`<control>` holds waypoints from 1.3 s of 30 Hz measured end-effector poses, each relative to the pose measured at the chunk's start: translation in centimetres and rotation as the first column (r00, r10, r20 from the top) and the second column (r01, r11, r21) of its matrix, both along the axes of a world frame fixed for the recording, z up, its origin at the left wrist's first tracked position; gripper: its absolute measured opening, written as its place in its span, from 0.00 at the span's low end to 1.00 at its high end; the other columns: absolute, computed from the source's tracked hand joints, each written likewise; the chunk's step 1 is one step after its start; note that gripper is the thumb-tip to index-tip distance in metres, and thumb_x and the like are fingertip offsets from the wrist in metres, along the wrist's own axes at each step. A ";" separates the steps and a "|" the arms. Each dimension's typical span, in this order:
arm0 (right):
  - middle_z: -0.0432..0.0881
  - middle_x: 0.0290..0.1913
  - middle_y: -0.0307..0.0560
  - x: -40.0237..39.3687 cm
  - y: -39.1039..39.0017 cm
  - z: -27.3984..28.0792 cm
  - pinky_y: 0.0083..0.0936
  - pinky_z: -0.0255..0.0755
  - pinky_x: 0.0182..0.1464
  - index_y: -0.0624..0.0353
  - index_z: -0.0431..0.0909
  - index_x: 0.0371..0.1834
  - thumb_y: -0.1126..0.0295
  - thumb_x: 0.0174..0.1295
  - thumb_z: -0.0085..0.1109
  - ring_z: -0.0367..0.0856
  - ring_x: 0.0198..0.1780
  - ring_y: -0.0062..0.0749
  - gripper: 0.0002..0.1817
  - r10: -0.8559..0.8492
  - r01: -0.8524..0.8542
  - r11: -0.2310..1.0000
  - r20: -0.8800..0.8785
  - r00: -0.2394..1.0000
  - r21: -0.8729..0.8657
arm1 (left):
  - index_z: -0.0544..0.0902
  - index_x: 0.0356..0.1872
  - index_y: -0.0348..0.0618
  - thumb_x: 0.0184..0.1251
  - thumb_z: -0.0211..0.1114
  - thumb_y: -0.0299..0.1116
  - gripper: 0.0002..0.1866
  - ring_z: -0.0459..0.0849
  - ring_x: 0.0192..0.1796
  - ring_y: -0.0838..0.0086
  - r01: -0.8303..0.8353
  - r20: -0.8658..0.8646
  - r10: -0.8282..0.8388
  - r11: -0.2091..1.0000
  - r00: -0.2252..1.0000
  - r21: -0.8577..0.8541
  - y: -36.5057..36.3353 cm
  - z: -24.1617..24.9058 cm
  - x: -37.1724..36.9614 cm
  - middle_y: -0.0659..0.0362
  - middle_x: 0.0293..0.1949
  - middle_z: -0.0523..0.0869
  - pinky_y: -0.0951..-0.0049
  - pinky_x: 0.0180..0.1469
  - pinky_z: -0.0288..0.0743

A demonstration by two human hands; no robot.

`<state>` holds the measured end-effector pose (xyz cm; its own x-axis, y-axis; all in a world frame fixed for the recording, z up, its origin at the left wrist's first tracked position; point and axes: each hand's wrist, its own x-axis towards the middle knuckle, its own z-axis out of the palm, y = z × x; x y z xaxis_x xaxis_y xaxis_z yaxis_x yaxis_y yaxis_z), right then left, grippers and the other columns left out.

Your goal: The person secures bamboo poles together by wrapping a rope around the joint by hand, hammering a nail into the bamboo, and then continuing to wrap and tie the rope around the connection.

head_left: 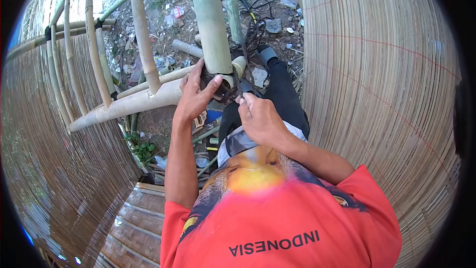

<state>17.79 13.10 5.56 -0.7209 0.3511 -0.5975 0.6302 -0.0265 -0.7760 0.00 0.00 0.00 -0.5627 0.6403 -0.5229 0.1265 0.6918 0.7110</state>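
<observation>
A thick upright bamboo pole [210, 20] meets a horizontal bamboo pole [134, 101] at a joint wrapped with dark strapping [224, 89]. My left hand [197, 92] lies against this joint, its fingers spread along the side of the upright pole and its thumb across the front. Just right of the joint, my right hand [253, 111] is closed, with thumb and forefinger pinched on what seems to be the end of the dark strapping. The back of the joint is hidden.
Thinner bamboo uprights [141, 30] rise from the horizontal pole on the left. A bamboo-slat screen [367, 69] stands at right, a woven panel [131, 223] lies lower left. Black cord [255, 22] and litter lie on the ground. A saw-like handle [200, 119] shows below the joint.
</observation>
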 end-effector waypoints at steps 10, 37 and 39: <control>0.79 0.30 0.56 -1.8 -3.4 -0.4 0.39 0.72 0.38 0.72 0.79 0.52 0.66 0.78 0.46 0.78 0.34 0.45 0.18 -0.045 0.044 0.999 0.062 0.997 0.010 | 0.72 0.74 0.38 0.66 0.75 0.53 0.42 0.76 0.70 0.50 -0.016 -0.182 0.025 0.999 0.983 0.049 -1.2 0.3 0.2 0.43 0.66 0.82 0.53 0.79 0.53; 0.83 0.41 0.47 -2.5 -5.4 1.3 0.25 0.81 0.45 0.65 0.75 0.58 0.64 0.84 0.48 0.82 0.39 0.27 0.15 -0.326 0.399 0.751 0.230 0.917 -0.526 | 0.82 0.55 0.31 0.75 0.67 0.30 0.15 0.91 0.44 0.47 -0.315 0.108 0.299 0.928 0.948 0.198 -7.1 12.4 12.4 0.36 0.41 0.89 0.59 0.44 0.82; 0.84 0.40 0.46 -1.7 -5.1 0.4 0.25 0.80 0.46 0.65 0.77 0.56 0.62 0.84 0.48 0.82 0.39 0.25 0.16 -0.234 0.284 0.829 0.162 0.959 -0.481 | 0.83 0.55 0.31 0.78 0.64 0.31 0.14 0.92 0.42 0.57 -0.288 0.090 0.279 0.951 0.956 0.110 -7.0 13.0 11.8 0.43 0.42 0.91 0.63 0.47 0.82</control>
